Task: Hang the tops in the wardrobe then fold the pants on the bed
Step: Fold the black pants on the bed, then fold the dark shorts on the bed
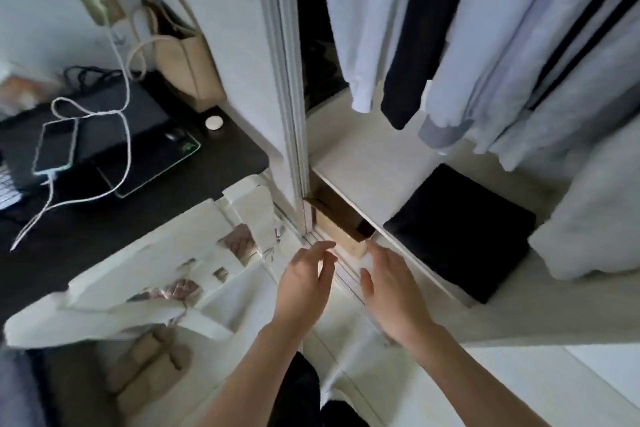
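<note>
Head view, looking down at the open wardrobe [346, 163] and the dark bench [145, 218] to its left. Two bare hands reach forward side by side at the wardrobe's bottom edge. The left hand [304, 282] has its grip released, fingers spread and straight, holding nothing. The right hand [388, 288] is likewise released, fingers straight, and grasps nothing. Both hover just in front of a cardboard box [341, 227] that sits under the wardrobe shelf, near the fingertips; I cannot tell if either touches it.

The tops [467, 45] hang well above and to the right of both hands, inside the wardrobe: at least five garments in a row, pale ones with a dark one between, and one with dark stripes at the far right. An exact count is not clear where they overlap. One folded black garment [464, 239] lies on the wardrobe shelf, just right of the right hand. A pale bundle [595, 218] lies beside it further right.

Left of the left hand, one white cloth [156, 274] with cut-out openings is draped across the bench edge. On the bench lie one phone [55, 146] with a white cable [121, 80], one laptop [114, 121], and one beige bag [187, 59] against the wall. The wardrobe's white door frame [287, 80] stands between bench and clothes.
</note>
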`<state>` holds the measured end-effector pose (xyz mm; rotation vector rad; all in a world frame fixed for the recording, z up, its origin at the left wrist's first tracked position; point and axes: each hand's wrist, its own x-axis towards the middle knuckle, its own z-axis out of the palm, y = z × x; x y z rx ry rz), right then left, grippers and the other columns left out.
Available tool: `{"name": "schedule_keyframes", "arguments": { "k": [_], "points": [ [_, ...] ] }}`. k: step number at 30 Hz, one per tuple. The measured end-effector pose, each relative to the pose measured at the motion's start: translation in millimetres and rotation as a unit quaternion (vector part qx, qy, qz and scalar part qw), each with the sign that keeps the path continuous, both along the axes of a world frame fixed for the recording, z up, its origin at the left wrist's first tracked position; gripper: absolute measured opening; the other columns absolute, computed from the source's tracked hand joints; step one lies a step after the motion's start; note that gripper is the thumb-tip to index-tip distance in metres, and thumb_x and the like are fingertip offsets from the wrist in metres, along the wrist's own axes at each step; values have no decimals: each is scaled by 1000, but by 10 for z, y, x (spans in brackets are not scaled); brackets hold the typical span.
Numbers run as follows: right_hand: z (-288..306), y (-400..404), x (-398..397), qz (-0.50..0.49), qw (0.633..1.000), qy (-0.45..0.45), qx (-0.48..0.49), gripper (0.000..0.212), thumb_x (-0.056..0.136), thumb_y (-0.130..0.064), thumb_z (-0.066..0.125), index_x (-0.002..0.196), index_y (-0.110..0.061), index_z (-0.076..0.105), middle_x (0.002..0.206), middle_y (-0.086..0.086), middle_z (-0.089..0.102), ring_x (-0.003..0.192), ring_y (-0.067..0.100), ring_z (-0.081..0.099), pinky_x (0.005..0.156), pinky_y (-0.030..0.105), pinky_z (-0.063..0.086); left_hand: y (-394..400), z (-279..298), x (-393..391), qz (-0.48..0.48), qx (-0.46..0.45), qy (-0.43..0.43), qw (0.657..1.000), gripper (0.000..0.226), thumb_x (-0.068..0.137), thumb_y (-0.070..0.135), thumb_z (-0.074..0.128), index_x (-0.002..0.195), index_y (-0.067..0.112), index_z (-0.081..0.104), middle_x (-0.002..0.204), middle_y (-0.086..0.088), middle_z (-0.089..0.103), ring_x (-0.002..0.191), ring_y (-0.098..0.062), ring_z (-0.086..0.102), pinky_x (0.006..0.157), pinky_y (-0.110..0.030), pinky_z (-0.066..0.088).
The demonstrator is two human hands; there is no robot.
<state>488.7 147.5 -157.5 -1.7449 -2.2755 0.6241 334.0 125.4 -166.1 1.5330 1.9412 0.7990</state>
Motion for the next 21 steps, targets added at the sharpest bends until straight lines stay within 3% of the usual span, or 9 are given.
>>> {"name": "schedule_keyframes", "arguments": {
  "k": [5,11,17,21],
  "points": [
    [106,-461,-453,121,991,55,-20,48,97,-26,50,143,-18,36,137,2,49,125,17,49,99,28,45,-1053,212,-255,204,11,-56,977,22,96,25,50,112,33,64,90,15,68,92,-5,63,76,-27,51],
    [180,-1355,-1215,341,936,72,-42,46,98,-22,48,142,-16,36,130,1,53,114,16,52,88,21,43,-2523,225,-484,422,9,-66,904,21,97,22,51,111,31,65,84,17,67,88,-6,62,75,-31,51],
    [230,-2586,-1898,539,838,56,-69,42,99,-19,46,139,-12,41,126,3,54,117,17,48,93,22,39,-4034,111,-486,610,21,-81,788,18,96,20,53,107,29,64,80,16,67,79,-11,62,71,-33,52],
    [131,-3674,-2283,634,766,30,-99,40,97,-13,48,136,-9,44,122,4,56,115,15,50,90,14,33,-5214,-97,-446,719,18,-137,682,23,91,13,57,102,33,62,78,10,67,75,-8,61,72,-30,49]
  ]
}}
